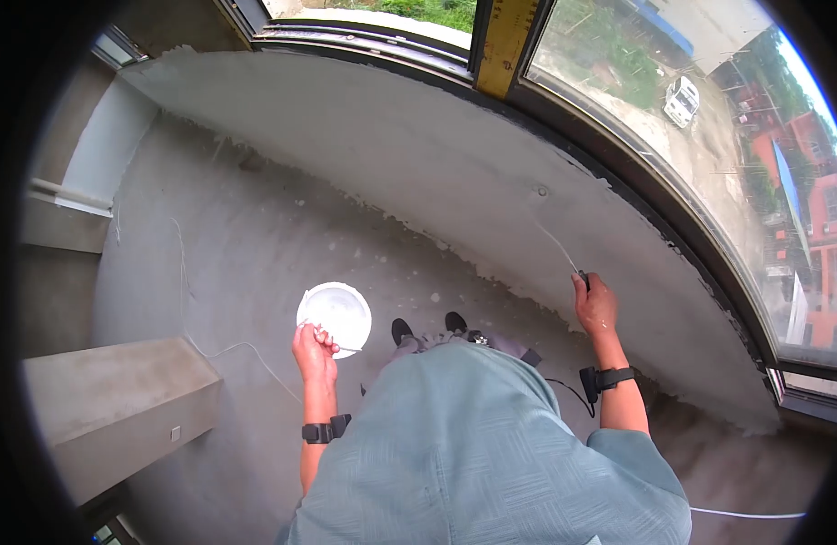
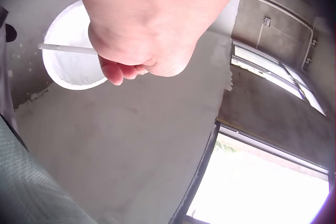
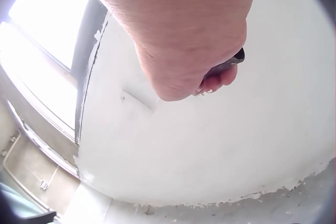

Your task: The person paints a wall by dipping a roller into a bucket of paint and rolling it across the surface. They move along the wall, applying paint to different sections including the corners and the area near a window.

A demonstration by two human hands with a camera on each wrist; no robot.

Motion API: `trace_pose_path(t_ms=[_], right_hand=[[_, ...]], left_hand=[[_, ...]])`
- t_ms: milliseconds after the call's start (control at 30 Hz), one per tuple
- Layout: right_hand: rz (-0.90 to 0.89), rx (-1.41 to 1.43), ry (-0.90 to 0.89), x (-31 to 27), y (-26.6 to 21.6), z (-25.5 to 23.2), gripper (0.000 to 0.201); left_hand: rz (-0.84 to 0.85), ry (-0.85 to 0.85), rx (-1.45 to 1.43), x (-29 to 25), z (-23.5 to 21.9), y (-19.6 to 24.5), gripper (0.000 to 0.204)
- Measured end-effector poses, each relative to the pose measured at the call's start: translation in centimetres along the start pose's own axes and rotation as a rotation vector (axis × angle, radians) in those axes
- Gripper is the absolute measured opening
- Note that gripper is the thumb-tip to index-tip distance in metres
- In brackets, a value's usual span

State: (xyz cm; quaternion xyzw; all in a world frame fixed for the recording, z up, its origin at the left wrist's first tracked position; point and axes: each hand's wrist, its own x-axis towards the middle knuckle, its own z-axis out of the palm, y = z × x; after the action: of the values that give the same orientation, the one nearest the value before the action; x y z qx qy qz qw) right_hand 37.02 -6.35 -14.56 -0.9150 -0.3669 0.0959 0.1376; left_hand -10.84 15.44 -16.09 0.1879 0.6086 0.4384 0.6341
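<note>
My left hand [image 1: 316, 352] grips the white handle [image 2: 68, 48] of a white round bucket [image 1: 343, 304], its fingers curled round it in the left wrist view. The bucket hangs just beyond the hand; whitish material shows inside. My right hand [image 1: 597, 306] grips the dark handle [image 3: 224, 66] of a tool close to the white-coated wall [image 1: 418, 154]. From that hand a thin, pale blade edge [image 1: 556, 243] reaches up along the wall in the head view. In the right wrist view the hand hides most of the tool.
A dark window frame [image 1: 636, 168] runs above the coated wall. The grey floor [image 1: 246, 236] has white spots and a thin cable [image 1: 255, 346]. A concrete block [image 1: 128, 400] stands at left. Two dark shoes [image 1: 455, 322] are below the shirt.
</note>
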Motion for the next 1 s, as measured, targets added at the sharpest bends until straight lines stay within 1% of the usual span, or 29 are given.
trace_pose_path(t_ms=[67, 133, 200, 300, 400, 433, 500, 567, 633, 667, 767, 900, 1000], right_hand=[[-0.015, -0.051, 0.022, -0.5, 0.6, -0.8, 0.042], [-0.015, -0.086, 0.029, -0.3, -0.1, -1.3, 0.042], [-0.009, -0.105, 0.018, 1.1, -1.7, -0.6, 0.042], [-0.049, -0.144, -0.034, 2.4, -5.6, -0.7, 0.043], [-0.089, -0.101, -0.015, 2.6, -6.1, -0.2, 0.042], [-0.066, -0.088, -0.01, 2.6, -4.4, 0.0, 0.042], [-0.022, -0.058, 0.009, 1.6, -2.5, -0.7, 0.042], [-0.013, -0.089, 0.041, 0.2, 0.4, -1.0, 0.041], [-0.007, -0.113, 0.048, -0.3, 1.2, -1.3, 0.041], [-0.004, -0.117, 0.037, 0.0, 3.2, -0.7, 0.04], [0.01, -0.121, 0.003, 0.9, 1.7, -0.9, 0.04], [-0.017, -0.099, -0.039, 3.5, -3.1, 0.5, 0.043], [-0.047, -0.113, -0.057, 5.2, -6.8, 2.0, 0.046]], left_hand=[[-0.005, 0.008, -0.011, -0.3, 0.0, -0.3, 0.008], [-0.01, 0.004, -0.013, -0.2, 0.1, -0.4, 0.008], [-0.011, -0.007, -0.012, -0.2, 0.3, -1.1, 0.008], [-0.012, -0.024, -0.008, -0.6, 0.4, -0.5, 0.007], [-0.018, -0.027, 0.018, -0.9, 0.4, -0.3, 0.009], [-0.019, -0.023, 0.014, -1.3, 0.7, -1.7, 0.01], [-0.015, -0.023, 0.004, -1.3, 0.4, -1.9, 0.01], [0.004, 0.012, -0.006, -1.9, 0.4, -1.6, 0.009], [0.015, 0.038, -0.026, -2.2, 0.1, -1.8, 0.009], [0.019, 0.046, -0.039, -2.5, 0.6, -3.5, 0.009], [0.02, 0.044, -0.051, -2.5, 0.7, -3.8, 0.008], [0.013, 0.034, -0.04, -2.0, 0.9, -3.9, 0.01], [0.011, 0.007, -0.012, -1.6, 0.7, -3.1, 0.009]])
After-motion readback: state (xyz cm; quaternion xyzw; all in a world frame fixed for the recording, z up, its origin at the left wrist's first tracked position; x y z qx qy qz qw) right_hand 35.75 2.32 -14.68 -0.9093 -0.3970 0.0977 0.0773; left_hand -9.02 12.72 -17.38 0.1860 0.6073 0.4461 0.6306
